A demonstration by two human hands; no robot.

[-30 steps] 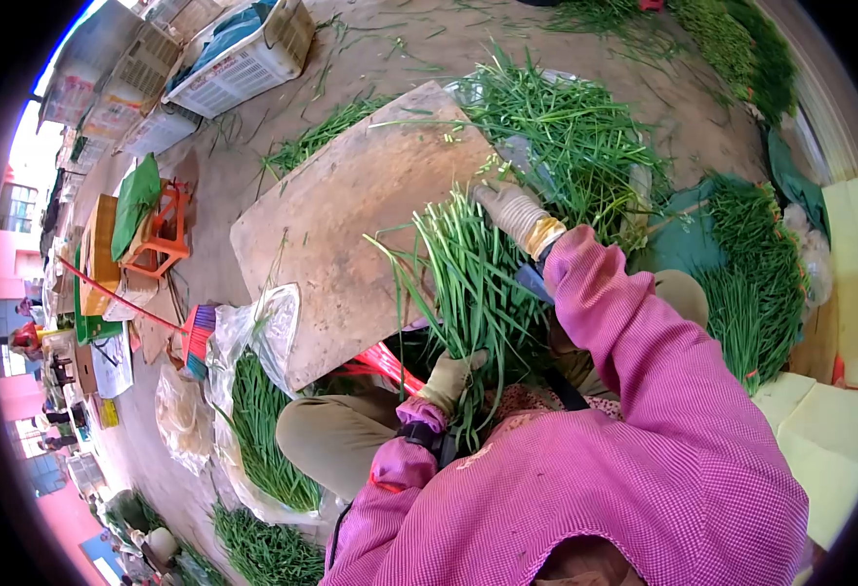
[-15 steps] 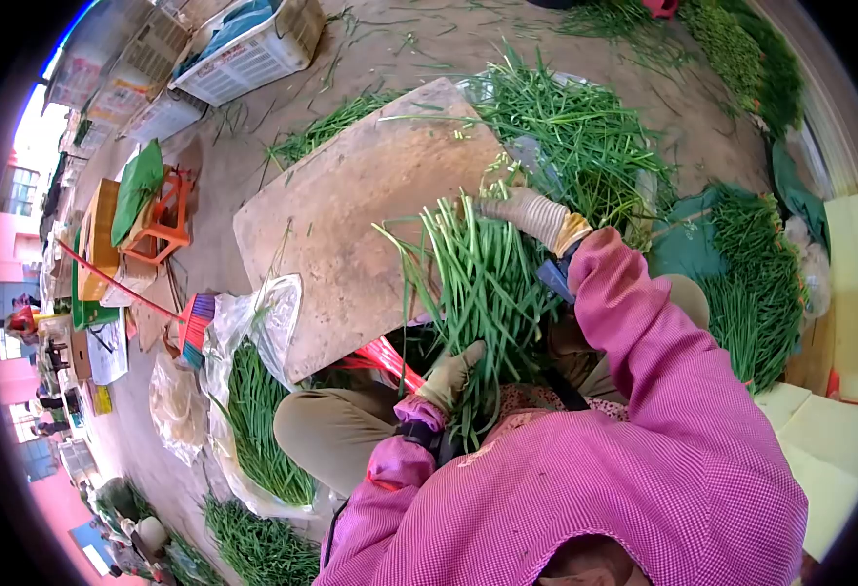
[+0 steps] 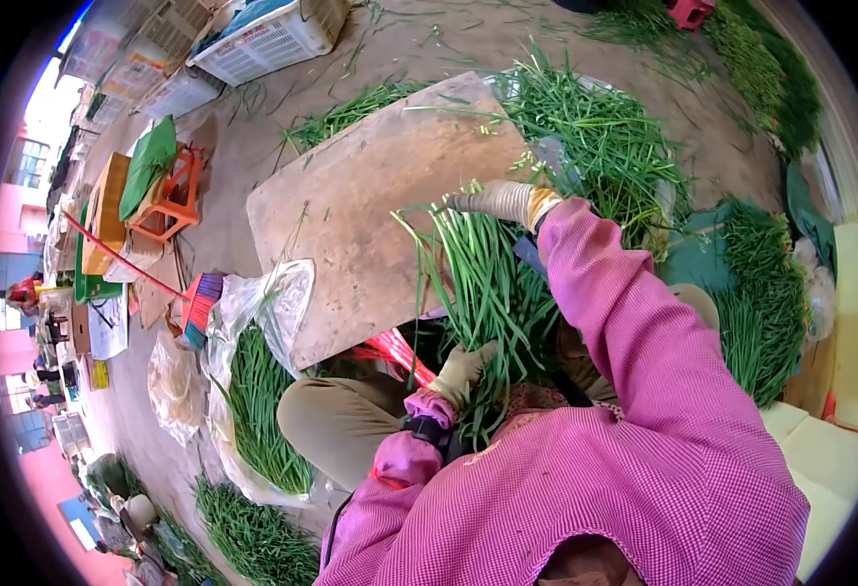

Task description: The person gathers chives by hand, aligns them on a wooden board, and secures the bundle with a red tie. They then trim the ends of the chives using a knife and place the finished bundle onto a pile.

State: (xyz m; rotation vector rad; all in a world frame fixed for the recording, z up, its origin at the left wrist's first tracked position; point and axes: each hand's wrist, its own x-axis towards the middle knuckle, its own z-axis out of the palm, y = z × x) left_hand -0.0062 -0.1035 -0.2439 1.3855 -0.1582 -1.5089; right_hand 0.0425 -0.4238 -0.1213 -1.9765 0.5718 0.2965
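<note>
A thick bunch of green chives [image 3: 488,283] slants over my lap, pale stem ends up and leaves hanging down. My gloved left hand [image 3: 463,374] is closed around its lower, leafy part. At the upper end, my gloved right hand [image 3: 497,201] reaches across with fingers stretched out against the pale stem ends. Behind the bunch, a worn board [image 3: 351,215] has small cut bits near its far right corner. Red ties [image 3: 397,354] lie beside my left hand, under the board's near edge.
Loose chives [image 3: 595,137] are heaped right of the board. More chives [image 3: 265,420] lie in clear plastic at the left. A broom [image 3: 202,305], an orange stool [image 3: 175,200] and a white crate [image 3: 273,44] stand beyond. A chive pile [image 3: 766,303] is at far right.
My right hand has moved left across the stem ends. My left hand keeps its hold on the chives. The whole view has shifted slightly.
</note>
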